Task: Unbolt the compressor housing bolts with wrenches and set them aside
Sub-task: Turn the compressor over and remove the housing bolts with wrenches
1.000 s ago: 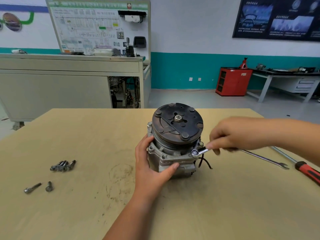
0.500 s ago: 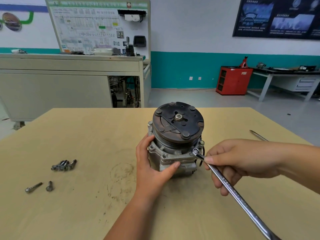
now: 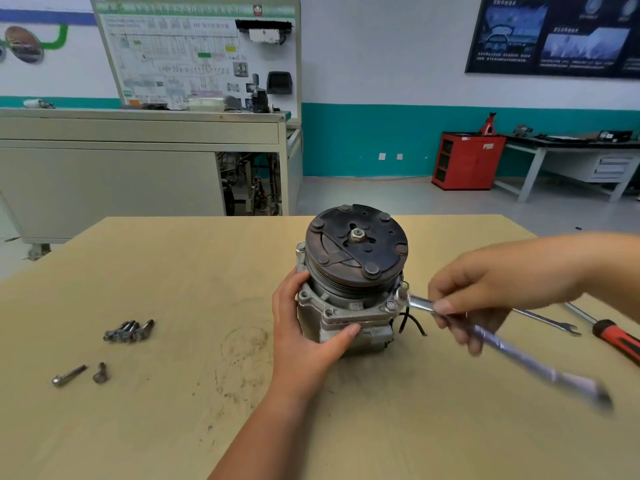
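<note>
The compressor (image 3: 349, 289) stood on end at the centre of the frame, on the table (image 3: 173, 427), with its dark pulley face up. The left hand (image 3: 304, 337) gripped its grey housing, thumb across the front and fingers round the left side. The right hand (image 3: 491, 292) pinched a wrench (image 3: 420, 304) close to its ring end, which sat at a bolt (image 3: 402, 285) on the flange's right corner; the long handle was blurred.

Being cast metal, the compressor likely handled heavy and stiff, and was best held low on the housing, since the pulley would probably turn under a palm. The bolts looked small, hard and prone to roll; the polished wrench could slip off a head.

I counted two wrenches, one held and a spare wrench (image 3: 550, 322) at the right. Beside the spare was one red-handled screwdriver (image 3: 616, 337). At the lower left lay two loose bolts (image 3: 69, 375) and a bunch of bolts (image 3: 128, 330), four or five, too tightly packed to be sure.
</note>
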